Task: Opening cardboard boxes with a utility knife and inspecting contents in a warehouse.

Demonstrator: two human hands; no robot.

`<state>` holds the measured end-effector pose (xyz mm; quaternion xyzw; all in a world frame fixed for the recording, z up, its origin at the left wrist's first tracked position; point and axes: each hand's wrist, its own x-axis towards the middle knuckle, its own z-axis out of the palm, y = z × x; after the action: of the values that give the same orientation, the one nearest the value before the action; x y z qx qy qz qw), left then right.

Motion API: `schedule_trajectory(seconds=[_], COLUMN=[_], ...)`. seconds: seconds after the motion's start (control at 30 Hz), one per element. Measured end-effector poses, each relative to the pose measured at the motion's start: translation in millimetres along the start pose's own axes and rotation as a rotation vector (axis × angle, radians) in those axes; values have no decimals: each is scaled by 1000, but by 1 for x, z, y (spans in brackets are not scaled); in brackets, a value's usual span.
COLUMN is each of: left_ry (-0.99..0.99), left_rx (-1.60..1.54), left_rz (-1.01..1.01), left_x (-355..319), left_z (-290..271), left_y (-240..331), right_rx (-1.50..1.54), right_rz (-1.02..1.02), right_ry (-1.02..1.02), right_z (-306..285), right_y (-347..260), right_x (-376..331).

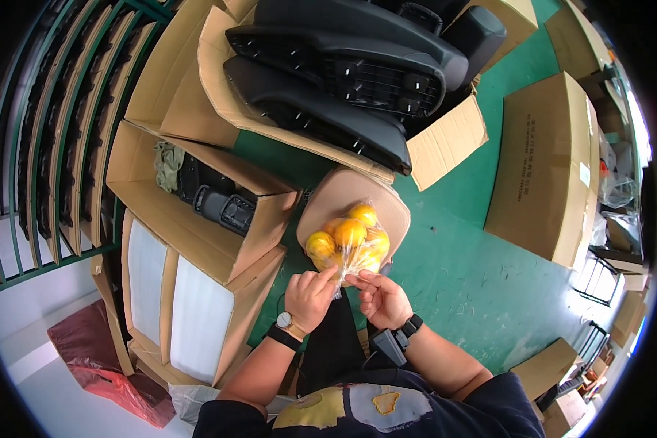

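The clear bag [377, 271] of yellow-orange fruit [350, 233] rests on a beige padded seat [336, 191]; left hand [310, 299] and right hand [382, 301] pinch its gathered neck in a narrow grip. Best to work the thin plastic gently, weight supported.

You wear this fisheye camera on your head, the left of a side-by-side pair; it faces steeply down, taking in your dark shirt [456, 401] at the lower edge. Your left hand [310, 299] and right hand [384, 299] show close, just below the middle, with the green floor [445, 306] farther off and the rack [51, 271] bending along the left rim.
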<state>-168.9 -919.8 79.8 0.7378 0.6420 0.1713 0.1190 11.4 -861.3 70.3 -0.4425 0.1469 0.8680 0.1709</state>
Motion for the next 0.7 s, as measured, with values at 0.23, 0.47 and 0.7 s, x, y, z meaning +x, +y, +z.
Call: schedule_trajectory(seconds=[0.23,0.47,0.7], left_ry=[-20,-20,-43], left_rx=[-80,-140,-114], left_rz=[-68,-94,-77], left_x=[-2,1,5], left_z=[2,4,3], left_y=[1,3,3], right_rx=[-68,-403,-671], right_rz=[-19,-251,-337], right_ry=[49,191,160], right_z=[0,5,2], right_y=[3,16,6], right_x=[0,9,6])
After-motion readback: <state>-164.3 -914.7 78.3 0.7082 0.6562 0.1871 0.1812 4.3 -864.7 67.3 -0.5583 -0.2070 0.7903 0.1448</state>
